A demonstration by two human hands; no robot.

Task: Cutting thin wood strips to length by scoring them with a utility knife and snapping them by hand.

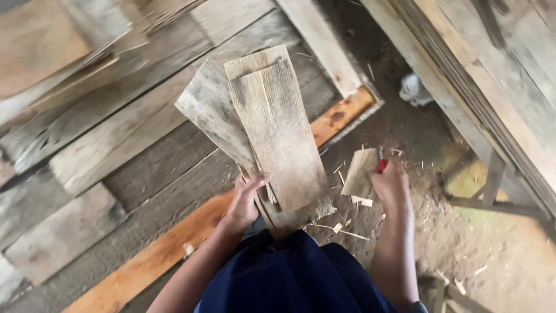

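Weathered grey planks (pixel 133 133) lie side by side, covering left half. One orange board (pixel 174 246) runs diagonally beside them. Dirt floor (pixel 498 255) at right, strewn with wood chips (pixel 347 223). Timber frame (pixel 492 87) along right edge. Daylight, soft.

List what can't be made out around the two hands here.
- Red tool, head view: mostly hidden by the right hand; kind unclear.
- Lower ends of the wood slats: covered by the left hand and dark clothing.
- Stacked boards, upper left: motion-blurred.
- White object on the ground: too small to identify.
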